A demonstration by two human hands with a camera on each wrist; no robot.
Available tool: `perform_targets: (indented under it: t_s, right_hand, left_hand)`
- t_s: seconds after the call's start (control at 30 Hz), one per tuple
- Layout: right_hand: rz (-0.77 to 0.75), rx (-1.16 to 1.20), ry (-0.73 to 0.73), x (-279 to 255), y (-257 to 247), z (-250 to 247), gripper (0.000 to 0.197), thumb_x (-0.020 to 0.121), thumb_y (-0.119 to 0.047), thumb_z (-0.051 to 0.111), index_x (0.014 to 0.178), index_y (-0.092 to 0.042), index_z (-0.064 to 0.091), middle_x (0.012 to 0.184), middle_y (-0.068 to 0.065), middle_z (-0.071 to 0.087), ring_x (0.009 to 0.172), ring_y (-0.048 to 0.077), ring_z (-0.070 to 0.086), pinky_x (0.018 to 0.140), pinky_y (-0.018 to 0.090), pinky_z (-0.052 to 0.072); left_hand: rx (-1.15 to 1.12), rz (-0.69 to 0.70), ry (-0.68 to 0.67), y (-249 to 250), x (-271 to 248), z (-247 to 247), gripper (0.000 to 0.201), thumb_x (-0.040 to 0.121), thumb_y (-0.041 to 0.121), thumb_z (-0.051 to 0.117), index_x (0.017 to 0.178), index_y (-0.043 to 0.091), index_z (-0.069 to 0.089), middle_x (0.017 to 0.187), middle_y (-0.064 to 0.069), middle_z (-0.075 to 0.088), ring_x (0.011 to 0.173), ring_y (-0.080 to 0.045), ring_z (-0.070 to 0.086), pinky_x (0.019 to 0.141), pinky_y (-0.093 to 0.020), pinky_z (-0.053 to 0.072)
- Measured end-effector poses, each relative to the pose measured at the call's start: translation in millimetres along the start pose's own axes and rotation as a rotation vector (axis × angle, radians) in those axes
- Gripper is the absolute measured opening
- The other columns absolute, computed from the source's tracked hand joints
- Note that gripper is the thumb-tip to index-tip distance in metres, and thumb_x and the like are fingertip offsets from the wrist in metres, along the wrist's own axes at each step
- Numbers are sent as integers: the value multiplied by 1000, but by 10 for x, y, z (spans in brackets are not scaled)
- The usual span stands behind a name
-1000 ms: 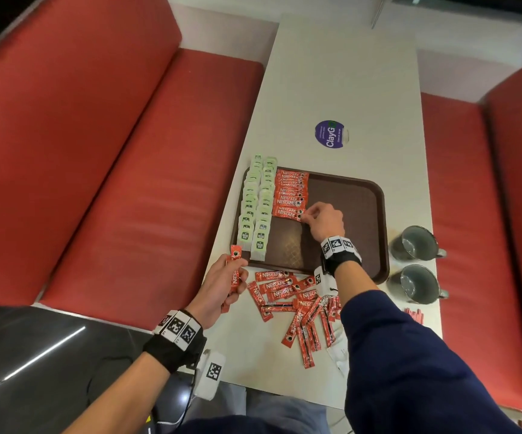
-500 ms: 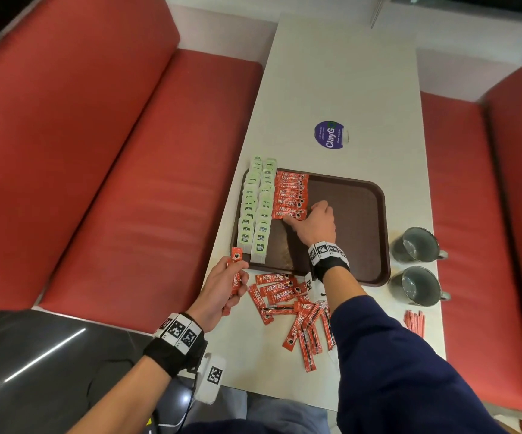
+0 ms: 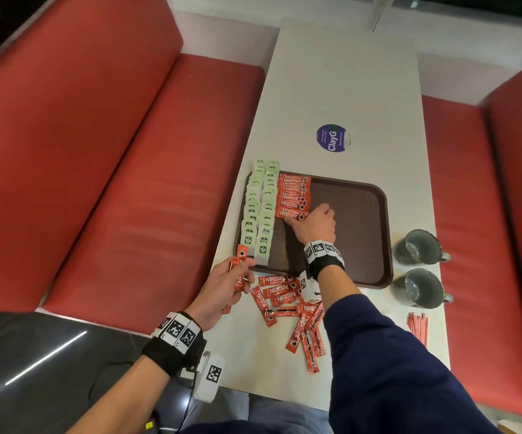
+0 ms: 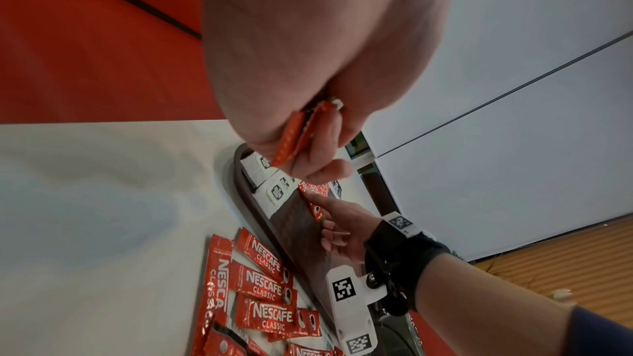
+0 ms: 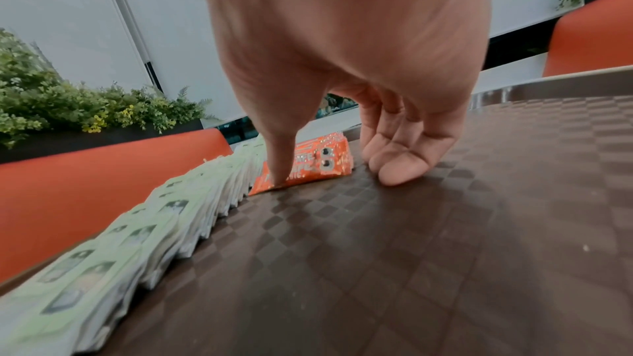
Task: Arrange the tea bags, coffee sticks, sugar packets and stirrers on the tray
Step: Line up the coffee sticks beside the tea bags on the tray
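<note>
Coffee sticks (image 3: 294, 195) lie in an overlapping row on the brown tray (image 3: 366, 233), just beside two rows of green tea bags (image 3: 261, 211). Your right hand (image 3: 314, 225) presses one extended finger on the nearest stick, other fingers curled. Your left hand (image 3: 222, 291) pinches a few sticks (image 3: 239, 272) near the loose pile (image 3: 291, 311) on the table (image 3: 341, 89).

Left hand (image 3: 222, 288) curled, gripping; right hand (image 3: 314, 225) forward, forefinger pressing down.

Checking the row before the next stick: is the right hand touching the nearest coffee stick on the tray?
Touching. In the right wrist view the right hand presses one fingertip onto the nearest coffee stick.
</note>
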State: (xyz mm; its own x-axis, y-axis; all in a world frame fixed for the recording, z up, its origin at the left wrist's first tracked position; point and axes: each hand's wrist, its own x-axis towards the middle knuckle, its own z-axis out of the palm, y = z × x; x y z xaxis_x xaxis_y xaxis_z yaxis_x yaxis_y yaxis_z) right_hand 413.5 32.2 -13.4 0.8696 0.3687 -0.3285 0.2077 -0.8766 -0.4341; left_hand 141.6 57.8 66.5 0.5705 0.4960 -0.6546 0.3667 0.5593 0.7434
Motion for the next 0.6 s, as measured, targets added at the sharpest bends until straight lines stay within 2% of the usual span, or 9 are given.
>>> perform_targets:
  t_s: [0.1, 0.2, 0.27, 0.3, 0.4, 0.5, 0.6]
  right_hand:
    - [-8, 60, 23, -111, 7, -135, 94, 82, -65, 87, 144, -9, 44, 146, 15, 53, 134, 38, 56, 104, 56, 54]
    - [-126, 209, 37, -405, 0, -400, 63, 91, -63, 78, 130, -19, 55, 126, 4, 63, 117, 26, 65, 92, 44, 55]
    - [-227, 364, -72, -757, -31, -629, 42, 98, -63, 70, 115, -25, 65, 107, -5, 72, 100, 18, 73, 86, 38, 59]
    - [-266, 431, -175, -946, -67, -710, 39, 100, -65, 66, 109, -28, 69, 99, -7, 76, 91, 14, 76, 84, 38, 62]
    - [-395, 477, -449, -1490, -92, -870, 40, 100, -70, 63, 102, -32, 76, 90, -3, 78, 76, 11, 73, 81, 42, 63]
    - [-451, 549, -464, -1711, -1, -839, 23, 101, -54, 74, 97, -31, 79, 88, 3, 77, 77, 15, 69, 79, 43, 59]
    - [-381, 761, -454, -1786, 111, -858, 16, 102, -35, 78, 96, -21, 80, 89, 14, 75, 77, 22, 65, 76, 44, 56]
  left_hand:
    - [55, 85, -19, 60, -89, 14, 28, 115, 31, 51, 132, 17, 67, 97, -7, 76, 51, -4, 51, 39, -18, 23]
    - [97, 142, -44, 119, -166, 36, 29, 113, 34, 55, 133, 15, 60, 106, -10, 80, 54, -4, 53, 40, -18, 26]
    - [87, 169, -57, 159, -227, 67, 25, 112, 32, 57, 127, 13, 58, 108, -16, 79, 51, -4, 51, 40, -15, 29]
    - [76, 187, -66, 178, -242, 71, 21, 112, 30, 58, 123, 13, 58, 107, -19, 79, 52, -5, 50, 41, -13, 31]
    - [83, 246, -100, 206, -282, 125, 15, 110, 23, 62, 114, 8, 62, 100, -25, 76, 58, -12, 53, 43, -12, 33]
    - [102, 285, -121, 202, -300, 168, 18, 107, 15, 66, 112, -2, 66, 91, -26, 75, 57, -15, 54, 47, -13, 38]
    - [152, 343, -117, 216, -352, 153, 19, 104, 18, 72, 102, 0, 69, 89, -25, 77, 59, -16, 54, 55, -17, 46]
